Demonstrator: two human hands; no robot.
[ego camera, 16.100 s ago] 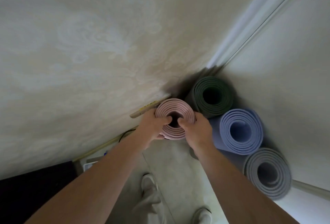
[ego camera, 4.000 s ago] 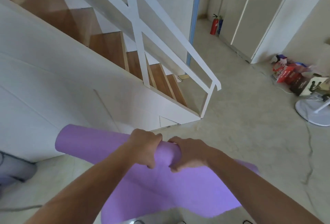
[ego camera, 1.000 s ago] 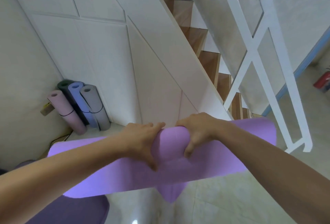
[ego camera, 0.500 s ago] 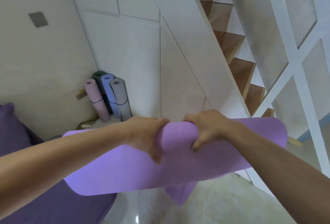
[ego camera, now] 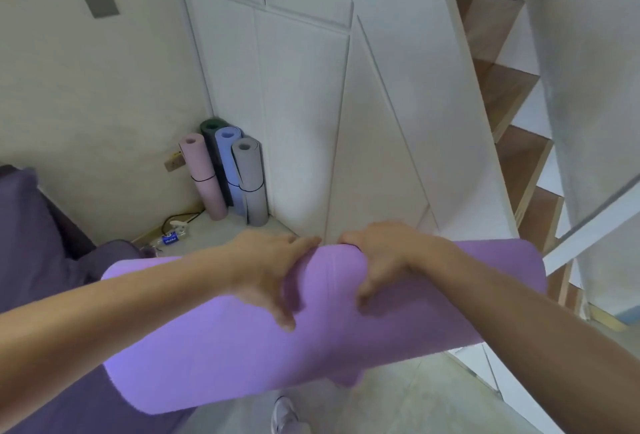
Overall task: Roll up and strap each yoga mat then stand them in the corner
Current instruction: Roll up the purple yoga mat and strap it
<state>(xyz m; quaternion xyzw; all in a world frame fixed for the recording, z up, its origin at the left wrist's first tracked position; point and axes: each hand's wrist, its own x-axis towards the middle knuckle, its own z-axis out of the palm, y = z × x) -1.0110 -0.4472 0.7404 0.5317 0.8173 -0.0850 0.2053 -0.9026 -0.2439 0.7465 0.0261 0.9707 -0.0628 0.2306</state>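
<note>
Purple mat point(ego camera: 450, 295): rolled into a thick tube, lying crosswise in the air at about waist height, well apart from the corner; a loose flap is hanging below the roll near its middle.
Left hand point(ego camera: 266, 271): grip closing round the middle of the purple mat, fingers reaching over the top, thumb pressing down the near face.
Right hand point(ego camera: 384, 257): grip closing on the purple mat just beside the left hand, fingers curling and digging into the foam.
Pink mat point(ego camera: 202, 180): standing upright on the floor point(ego camera: 415, 395) against the beige wall point(ego camera: 104, 87), a dark strap circling it about halfway down.
Green mat point(ego camera: 210, 127): standing deepest in the corner, mostly hiding behind the others.
Blue mat point(ego camera: 228, 160): standing upright between the green mat and the grey mat, touching both.
Grey mat point(ego camera: 251, 180): standing upright nearest the white panelled wall point(ego camera: 301, 104), a dark strap circling its lower half.
Power strip point(ego camera: 173, 231): lying on the floor near the foot of the pink mat, a dark cable looping from it.
Purple sofa point(ego camera: 31, 225): filling the lower left, running under the left forearm.
Staircase point(ego camera: 512, 142): wooden treads climbing along the right.
Shoe point(ego camera: 285, 414): showing at the bottom edge, below the purple mat.
</note>
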